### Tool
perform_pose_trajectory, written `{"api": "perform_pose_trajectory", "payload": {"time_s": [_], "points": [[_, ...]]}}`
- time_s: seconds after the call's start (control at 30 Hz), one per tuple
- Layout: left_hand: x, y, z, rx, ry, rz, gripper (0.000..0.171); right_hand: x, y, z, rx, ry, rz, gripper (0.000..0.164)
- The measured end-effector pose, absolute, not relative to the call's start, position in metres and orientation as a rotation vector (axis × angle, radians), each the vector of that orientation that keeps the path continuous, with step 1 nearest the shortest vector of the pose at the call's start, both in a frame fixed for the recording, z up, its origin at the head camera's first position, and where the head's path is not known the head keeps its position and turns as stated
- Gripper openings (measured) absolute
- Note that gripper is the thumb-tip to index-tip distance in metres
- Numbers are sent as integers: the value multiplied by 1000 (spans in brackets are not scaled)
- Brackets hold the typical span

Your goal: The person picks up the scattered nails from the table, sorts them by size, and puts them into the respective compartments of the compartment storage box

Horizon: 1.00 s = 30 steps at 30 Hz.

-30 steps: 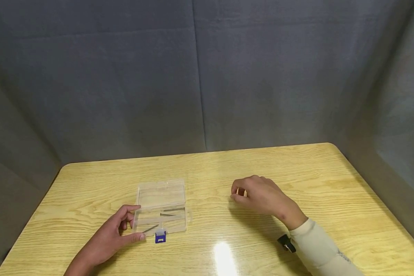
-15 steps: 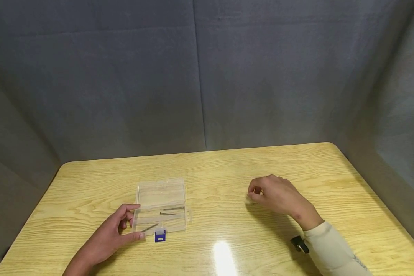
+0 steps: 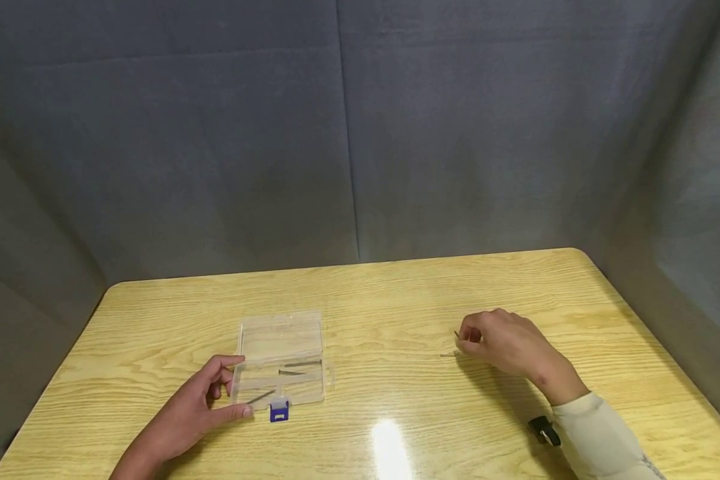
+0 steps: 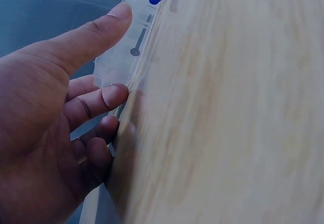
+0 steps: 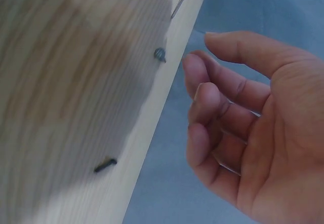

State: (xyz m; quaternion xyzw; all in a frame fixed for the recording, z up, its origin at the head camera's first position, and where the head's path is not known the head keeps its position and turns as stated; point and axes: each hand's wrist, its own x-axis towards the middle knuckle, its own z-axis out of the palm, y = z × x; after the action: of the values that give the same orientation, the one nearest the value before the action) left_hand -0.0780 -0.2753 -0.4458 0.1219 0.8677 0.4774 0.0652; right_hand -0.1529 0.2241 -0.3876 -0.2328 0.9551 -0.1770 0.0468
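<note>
My left hand point(image 3: 183, 420) grips the left end of a clear plastic box point(image 3: 323, 395), thumb on its front edge and fingers at its back left corner. The lid point(image 3: 282, 335) is folded back flat behind it. Inside the box are several nails point(image 3: 303, 364); one nail point(image 4: 137, 41) shows through the wall in the left wrist view. My right hand point(image 3: 507, 343) hovers over the right side of the table, fingers loosely curled with nothing between them. Near its fingertips lie a thin nail point(image 5: 178, 7), a short screw point(image 5: 160, 54) and a dark, short rod-like piece point(image 5: 105, 165).
A blue latch point(image 3: 279, 411) sticks out from the front of the box. The wooden table point(image 3: 360, 300) is bordered by a grey curtain point(image 3: 246, 167) at the back and both sides. A black strap piece point(image 3: 544, 431) hangs by the right sleeve point(image 3: 603, 430).
My right hand has moved to the right over the table, and a nail and a small dark piece now show beside its fingertips. My left hand and the box have stayed in place.
</note>
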Motion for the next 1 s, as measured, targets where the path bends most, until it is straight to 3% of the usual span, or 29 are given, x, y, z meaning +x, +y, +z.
{"api": "perform_pose_trajectory", "payload": {"time_s": [1.0], "points": [[-78,-275,-446,391,2619,1453,65,-152,236,-399,-611,2881,-498,10]]}}
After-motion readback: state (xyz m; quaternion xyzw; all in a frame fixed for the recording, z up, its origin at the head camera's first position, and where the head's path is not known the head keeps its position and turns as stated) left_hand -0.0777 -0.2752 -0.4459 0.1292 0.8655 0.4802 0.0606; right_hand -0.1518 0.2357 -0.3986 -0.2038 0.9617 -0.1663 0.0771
